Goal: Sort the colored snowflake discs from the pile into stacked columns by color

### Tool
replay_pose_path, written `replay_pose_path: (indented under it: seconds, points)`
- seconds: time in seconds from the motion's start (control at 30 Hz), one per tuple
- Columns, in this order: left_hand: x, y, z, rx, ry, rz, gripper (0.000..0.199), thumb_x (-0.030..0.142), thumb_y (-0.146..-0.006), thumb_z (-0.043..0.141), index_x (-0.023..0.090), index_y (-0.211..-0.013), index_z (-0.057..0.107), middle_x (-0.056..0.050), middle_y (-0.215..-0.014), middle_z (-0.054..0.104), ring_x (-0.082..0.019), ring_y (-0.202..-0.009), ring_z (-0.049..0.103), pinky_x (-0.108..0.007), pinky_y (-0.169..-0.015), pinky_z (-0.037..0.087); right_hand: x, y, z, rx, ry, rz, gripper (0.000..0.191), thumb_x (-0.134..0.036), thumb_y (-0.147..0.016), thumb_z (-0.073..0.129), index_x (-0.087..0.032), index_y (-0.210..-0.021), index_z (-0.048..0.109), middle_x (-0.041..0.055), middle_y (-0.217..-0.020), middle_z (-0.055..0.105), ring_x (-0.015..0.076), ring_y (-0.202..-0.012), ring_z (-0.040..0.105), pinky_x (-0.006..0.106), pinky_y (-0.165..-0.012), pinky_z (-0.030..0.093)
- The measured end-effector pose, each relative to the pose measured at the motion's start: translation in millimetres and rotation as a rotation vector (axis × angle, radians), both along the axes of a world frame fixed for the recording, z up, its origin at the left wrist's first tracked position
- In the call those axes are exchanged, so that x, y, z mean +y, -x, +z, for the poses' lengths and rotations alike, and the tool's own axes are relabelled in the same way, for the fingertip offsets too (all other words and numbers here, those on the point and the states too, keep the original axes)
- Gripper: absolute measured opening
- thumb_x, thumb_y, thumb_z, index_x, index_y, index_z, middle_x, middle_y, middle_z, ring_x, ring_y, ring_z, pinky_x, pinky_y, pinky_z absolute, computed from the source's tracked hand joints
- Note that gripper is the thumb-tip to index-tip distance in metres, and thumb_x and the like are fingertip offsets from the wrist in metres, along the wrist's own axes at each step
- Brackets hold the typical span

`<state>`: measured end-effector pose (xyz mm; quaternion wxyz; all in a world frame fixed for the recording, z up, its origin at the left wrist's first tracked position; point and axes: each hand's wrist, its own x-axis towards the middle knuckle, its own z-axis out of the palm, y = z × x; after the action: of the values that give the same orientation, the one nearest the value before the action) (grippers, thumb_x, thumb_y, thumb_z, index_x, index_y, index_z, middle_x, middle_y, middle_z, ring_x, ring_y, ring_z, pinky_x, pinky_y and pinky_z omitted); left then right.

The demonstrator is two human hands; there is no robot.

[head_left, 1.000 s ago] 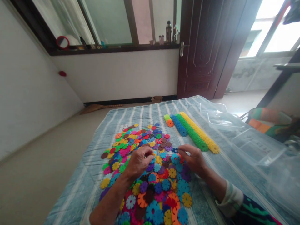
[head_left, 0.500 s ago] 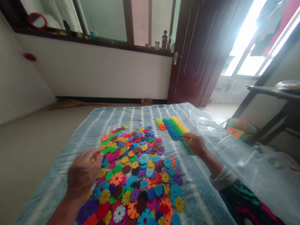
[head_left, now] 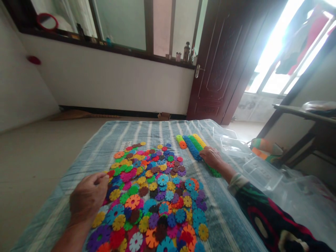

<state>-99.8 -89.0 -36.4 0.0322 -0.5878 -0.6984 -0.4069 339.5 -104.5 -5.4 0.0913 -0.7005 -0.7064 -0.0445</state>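
Many flower-shaped plastic snowflake discs in mixed colours lie in a loose pile on the striped bedsheet. My left hand is closed at the pile's left edge, with bits of red and yellow disc showing at its fingertips. Beyond the pile's right side, discs lie in overlapping rows by colour: a blue row, a green row, a yellow row and a short lime and orange row. My right hand pinches at the blue row's near end, its fingers hiding the disc there and part of the green row.
Clear plastic boxes and plastic bags stand along the bed's right side. A dark table is farther right. Behind the bed are a white wall and a dark red door. A small carton sits on the floor.
My right hand has moved slightly left onto the blue row's end, where a blue disc showed at its fingertips before. My left hand has shifted slightly left and down. The view has tilted a little.
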Motion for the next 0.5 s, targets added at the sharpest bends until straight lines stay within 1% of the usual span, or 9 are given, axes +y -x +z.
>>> replay_pose_path:
  seconds: [0.1, 0.17, 0.23, 0.33, 0.5]
  points:
    - [-1.1, -0.2, 0.7, -0.069, 0.055, 0.002, 0.025, 0.045, -0.069, 0.049, 0.025, -0.07, 0.063, -0.003, -0.079, 0.071, -0.024, -0.074, 0.065, -0.035, -0.073, 0.052, -3.6, 1.7, -1.7, -0.024, -0.078, 0.027, 0.023, -0.022, -0.093, 0.051, -0.019, -0.094, 0.074, 0.0078, -0.093, 0.064, 0.0225, -0.095, 0.06, 0.032, -0.081, 0.039]
    - [-1.5, -0.3, 1.3, -0.117, 0.083, 0.012, 0.024, 0.045, -0.067, 0.05, 0.025, -0.07, 0.063, -0.002, -0.076, 0.071, -0.025, -0.074, 0.065, -0.035, -0.074, 0.051, -6.7, 3.3, -2.2, -0.036, -0.098, 0.043, 0.02, -0.02, -0.091, 0.055, -0.019, -0.098, 0.073, 0.0088, -0.098, 0.064, 0.0242, -0.099, 0.058, 0.034, -0.084, 0.039]
    - [-1.4, -0.5, 2.0, -0.154, 0.105, 0.026, 0.023, 0.044, -0.065, 0.052, 0.025, -0.068, 0.063, -0.002, -0.074, 0.07, -0.025, -0.074, 0.065, -0.036, -0.074, 0.051, -8.9, 5.2, -3.0, -0.05, -0.1, 0.067, 0.017, -0.019, -0.087, 0.06, -0.02, -0.1, 0.072, 0.0094, -0.104, 0.064, 0.0254, -0.103, 0.057, 0.035, -0.087, 0.039]
    - [-1.2, -1.2, 3.1, -0.17, 0.139, 0.038, 0.023, 0.043, -0.063, 0.053, 0.024, -0.068, 0.065, -0.003, -0.075, 0.071, -0.026, -0.075, 0.065, -0.036, -0.074, 0.05, -9.0, 8.2, -6.0, -0.076, -0.079, 0.103, 0.021, -0.018, -0.083, 0.066, -0.022, -0.103, 0.071, 0.0097, -0.111, 0.064, 0.0265, -0.107, 0.055, 0.036, -0.09, 0.039]
    - [-3.8, -2.7, 5.0, -0.166, 0.154, 0.039, 0.023, 0.04, -0.066, 0.054, 0.022, -0.071, 0.067, -0.003, -0.075, 0.072, -0.024, -0.074, 0.065, -0.033, -0.072, 0.05, -5.1, 10.5, -12.6, -0.097, -0.056, 0.114, 0.023, -0.016, -0.081, 0.066, -0.02, -0.104, 0.07, 0.0117, -0.11, 0.064, 0.0278, -0.107, 0.055, 0.038, -0.09, 0.04]
